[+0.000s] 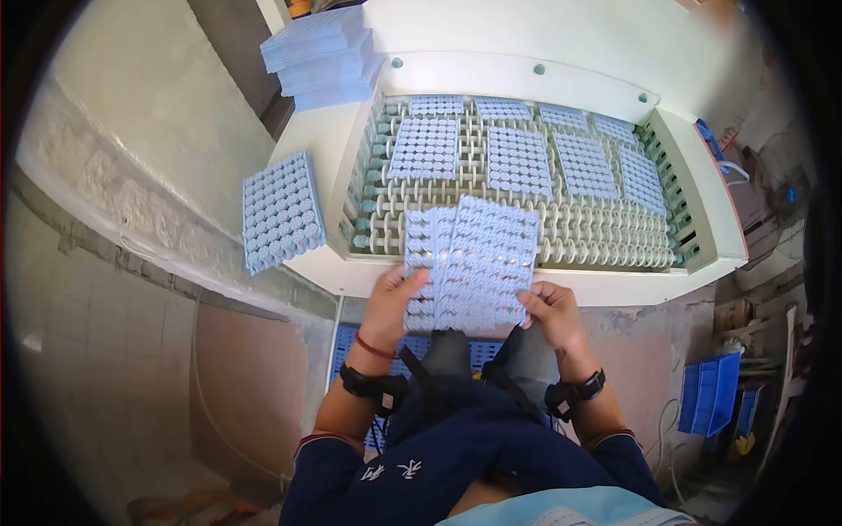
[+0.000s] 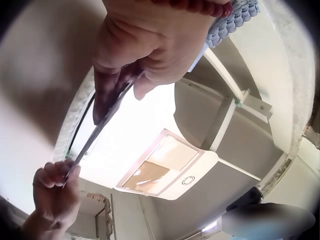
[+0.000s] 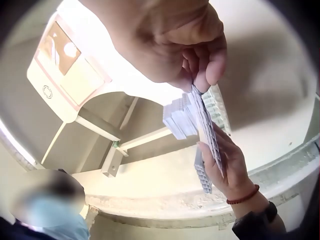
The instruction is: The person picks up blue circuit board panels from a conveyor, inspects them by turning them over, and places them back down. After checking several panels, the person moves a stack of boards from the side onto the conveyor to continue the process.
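Handling the thin blue panels (image 1: pixel 491 263) well is likely calling for light, level pinches, so they aren't bending. Fingers nearly closed, the left hand (image 1: pixel 392 302) is pinching the overlapping pair's left side, the right hand (image 1: pixel 554 314) their lower right. They're hovering over the roller conveyor's near edge (image 1: pixel 614 294), long axis pointing toward its far edge, leaning slightly right.

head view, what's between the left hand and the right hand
In the head view, light-blue studded sheeting spans the gap between the left hand and the right hand, each gripping one side.
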Action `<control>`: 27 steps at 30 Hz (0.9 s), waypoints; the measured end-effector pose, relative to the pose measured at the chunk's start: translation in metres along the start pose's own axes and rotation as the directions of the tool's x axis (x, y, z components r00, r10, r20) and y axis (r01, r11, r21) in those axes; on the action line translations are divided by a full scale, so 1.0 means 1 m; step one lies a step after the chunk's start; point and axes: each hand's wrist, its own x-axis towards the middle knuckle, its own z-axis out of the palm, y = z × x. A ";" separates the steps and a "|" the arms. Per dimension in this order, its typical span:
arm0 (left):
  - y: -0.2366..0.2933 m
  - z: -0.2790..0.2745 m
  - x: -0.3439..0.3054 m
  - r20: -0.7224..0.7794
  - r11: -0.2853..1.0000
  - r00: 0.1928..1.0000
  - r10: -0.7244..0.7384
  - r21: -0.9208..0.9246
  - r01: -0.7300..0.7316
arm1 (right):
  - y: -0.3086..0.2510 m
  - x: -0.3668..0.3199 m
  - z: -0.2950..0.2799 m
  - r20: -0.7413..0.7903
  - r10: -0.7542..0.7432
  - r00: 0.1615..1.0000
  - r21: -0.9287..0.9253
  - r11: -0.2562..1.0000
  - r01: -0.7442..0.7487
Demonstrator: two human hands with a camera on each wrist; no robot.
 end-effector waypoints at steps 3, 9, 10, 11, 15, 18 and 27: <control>0.026 -0.018 0.029 -0.005 0.997 1.000 -0.023 0.071 0.024 | -0.016 0.013 -0.022 -0.111 0.047 0.993 -0.106 0.993 -0.059; 0.030 -0.020 0.053 0.253 -0.283 0.729 0.636 0.955 -0.085 | -0.029 0.019 -0.073 -0.237 0.005 0.971 -0.313 0.946 -0.081; 0.031 -0.014 0.050 0.319 -0.341 0.723 0.613 0.932 -0.123 | -0.034 0.016 -0.082 -0.245 -0.002 0.970 -0.325 0.942 -0.080; 0.029 -0.010 0.050 0.386 -0.396 0.710 0.588 0.904 -0.164 | -0.041 0.015 -0.092 -0.252 -0.014 0.968 -0.339 0.938 -0.075; 0.012 -0.021 0.050 0.459 -0.475 0.760 0.460 0.851 -0.226 | -0.054 0.007 -0.142 -0.362 -0.033 0.932 -0.445 0.884 -0.141; 0.014 -0.021 0.050 0.404 -0.450 0.804 0.436 0.872 -0.195 | -0.057 0.004 -0.193 -0.493 -0.138 0.859 -0.575 0.793 -0.202; 0.008 0.007 0.050 0.461 -0.479 0.800 0.384 0.840 -0.254 | -0.058 -0.012 -0.305 -0.463 -0.560 0.687 -0.862 0.463 -0.204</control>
